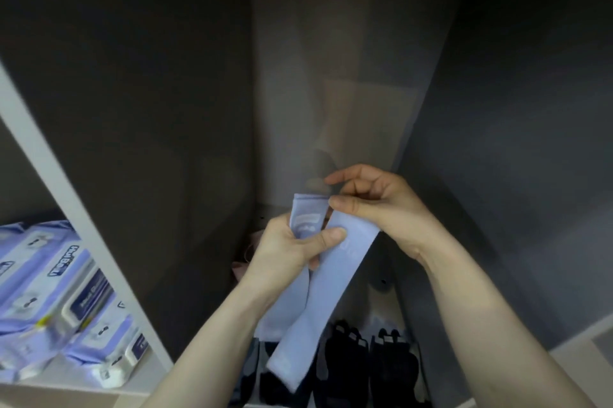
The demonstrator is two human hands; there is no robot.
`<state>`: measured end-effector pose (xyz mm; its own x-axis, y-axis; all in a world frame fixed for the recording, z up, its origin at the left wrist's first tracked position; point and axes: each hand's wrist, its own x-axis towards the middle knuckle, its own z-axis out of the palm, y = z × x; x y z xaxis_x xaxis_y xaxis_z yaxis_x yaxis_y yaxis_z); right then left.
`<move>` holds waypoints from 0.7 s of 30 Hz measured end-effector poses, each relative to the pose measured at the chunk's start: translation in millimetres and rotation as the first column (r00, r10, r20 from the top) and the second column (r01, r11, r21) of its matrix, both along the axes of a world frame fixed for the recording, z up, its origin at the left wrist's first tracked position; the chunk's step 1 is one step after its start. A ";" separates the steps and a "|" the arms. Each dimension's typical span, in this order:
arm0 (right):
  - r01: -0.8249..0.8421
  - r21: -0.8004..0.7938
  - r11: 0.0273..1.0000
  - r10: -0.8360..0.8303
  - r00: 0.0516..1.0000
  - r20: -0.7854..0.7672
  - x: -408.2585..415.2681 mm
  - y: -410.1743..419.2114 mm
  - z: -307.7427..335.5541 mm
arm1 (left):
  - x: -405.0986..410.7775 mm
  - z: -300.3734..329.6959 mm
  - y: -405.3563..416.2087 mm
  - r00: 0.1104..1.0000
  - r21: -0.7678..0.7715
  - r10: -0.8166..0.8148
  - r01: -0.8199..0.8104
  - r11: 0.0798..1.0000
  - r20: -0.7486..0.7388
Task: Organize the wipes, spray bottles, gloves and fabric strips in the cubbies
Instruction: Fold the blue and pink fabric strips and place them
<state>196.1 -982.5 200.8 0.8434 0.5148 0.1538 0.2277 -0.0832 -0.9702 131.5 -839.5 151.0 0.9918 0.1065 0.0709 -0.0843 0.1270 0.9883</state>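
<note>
Inside the middle cubby, both hands hold light blue fabric strips [318,301]. My left hand [292,251] grips them from the left, thumb pressed across the front strip. My right hand [371,201] pinches the upper end of a strip from the right. The strips hang down and to the left in front of dark gloves [374,361] lying on the cubby floor. Purple and white wipes packs [56,304] are stacked in the cubby to the left.
A white divider panel [83,225] separates the wipes cubby from the middle one. Dark grey walls [497,142] close in the cubby on both sides. Something pinkish [245,258] lies at the back behind my left hand.
</note>
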 end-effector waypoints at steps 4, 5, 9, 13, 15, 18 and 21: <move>0.050 0.038 0.998 -0.050 0.999 -0.012 -10.6 2.5 7.5 | -5.5 6.8 0.6 0.999 -0.047 0.033 -0.031 0.998 0.027; 0.066 0.055 0.996 -0.064 0.998 -0.028 -13.3 2.1 9.8 | -6.3 7.8 1.6 0.998 -0.063 0.055 -0.053 0.997 0.027; 0.096 0.008 0.995 -0.095 0.994 -0.058 -19.0 -3.6 10.4 | -9.1 13.4 5.6 0.994 -0.123 0.105 -0.100 0.987 0.039; 0.171 0.030 0.985 -0.171 0.985 0.002 -24.6 -0.7 2.0 | -10.4 13.3 7.2 0.986 -0.049 0.142 -0.138 0.989 0.083; 0.229 0.028 0.973 -0.230 0.963 0.138 -24.8 0.1 -0.7 | -10.2 13.3 9.5 0.982 -0.029 0.175 -0.173 0.985 0.074; 0.196 0.062 0.979 -0.205 0.960 0.193 -25.9 0.0 2.1 | -7.5 15.7 16.5 0.984 -0.131 0.163 -0.171 0.977 -0.066; 0.116 0.045 0.992 -0.123 0.971 0.207 -31.4 0.2 8.4 | -5.1 19.2 24.2 0.988 -0.066 0.153 -0.155 0.986 -0.030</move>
